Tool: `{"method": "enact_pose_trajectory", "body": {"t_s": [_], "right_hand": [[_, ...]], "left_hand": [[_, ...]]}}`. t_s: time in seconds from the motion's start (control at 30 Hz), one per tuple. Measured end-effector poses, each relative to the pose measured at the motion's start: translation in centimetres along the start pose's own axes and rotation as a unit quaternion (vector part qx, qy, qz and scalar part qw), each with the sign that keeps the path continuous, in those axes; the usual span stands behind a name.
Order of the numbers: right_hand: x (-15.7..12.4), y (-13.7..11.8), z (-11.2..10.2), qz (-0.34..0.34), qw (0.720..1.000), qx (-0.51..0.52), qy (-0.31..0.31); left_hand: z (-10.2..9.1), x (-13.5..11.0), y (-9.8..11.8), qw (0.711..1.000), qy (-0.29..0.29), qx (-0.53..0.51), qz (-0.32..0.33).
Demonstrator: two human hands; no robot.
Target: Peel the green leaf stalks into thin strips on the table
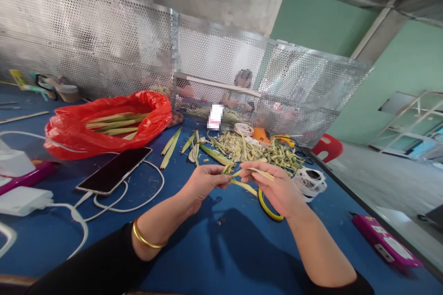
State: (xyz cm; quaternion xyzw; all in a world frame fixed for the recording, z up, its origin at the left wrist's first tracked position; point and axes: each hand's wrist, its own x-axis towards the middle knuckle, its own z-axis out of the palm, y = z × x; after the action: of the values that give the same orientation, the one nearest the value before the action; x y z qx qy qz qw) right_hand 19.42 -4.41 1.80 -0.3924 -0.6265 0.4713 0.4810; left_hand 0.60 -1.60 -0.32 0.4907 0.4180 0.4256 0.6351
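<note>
Backdrop: perforated silver metal screen (221,50) across the upper frame, behind the flat blue bench (180,258).
Left hand (204,183), centre: thumb and fingers pinched on a narrow yellow-green leaf strip (245,187).
Right hand (275,186), right of centre: fingers curled around a pale flat leaf blade (265,174); whether joined to the strip, cannot tell.
Strip's lie: long axis slants down-right from the left fingertips; left hand nearer.

Narrow yellow-green leaf strips (245,186), splayed, are held above the tabletop (187,267).

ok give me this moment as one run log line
left hand: pinching leaf strips | right hand: holding pale strip | scraps: heaped on table beyond hands | red bag: open, leaves inside
</note>
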Motion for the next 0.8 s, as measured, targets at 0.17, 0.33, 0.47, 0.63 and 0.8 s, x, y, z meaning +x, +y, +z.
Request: {"method": "enact_pose_trajectory", "body": {"t_s": [0.17,0.33,0.47,0.63,0.8], "right_hand": [[0.2,0.7,0.7,-0.038,0.99,-0.079,0.112],[0.2,1.3,1.7,-0.017,0.992,-0.042,0.116],[0.0,1.3,2.2,0.01,0.982,-0.135,0.13],[-0.1,1.7,2.1,0.025,0.975,-0.192,0.107],[-0.1,2.1,2.1,0.02,0.971,-0.22,0.088]], "left_hand": [[0.2,0.0,-0.2,1.0,-0.015,0.005,-0.013],[0.7,0.0,-0.4,0.998,0.035,0.043,0.029],[0.6,0.3,-1.0,0.994,0.051,0.088,0.049],[0.3,0.7,-1.5,0.988,0.072,0.121,0.068],[0.2,0.8,-1.8,0.978,0.082,0.17,0.088]]}}
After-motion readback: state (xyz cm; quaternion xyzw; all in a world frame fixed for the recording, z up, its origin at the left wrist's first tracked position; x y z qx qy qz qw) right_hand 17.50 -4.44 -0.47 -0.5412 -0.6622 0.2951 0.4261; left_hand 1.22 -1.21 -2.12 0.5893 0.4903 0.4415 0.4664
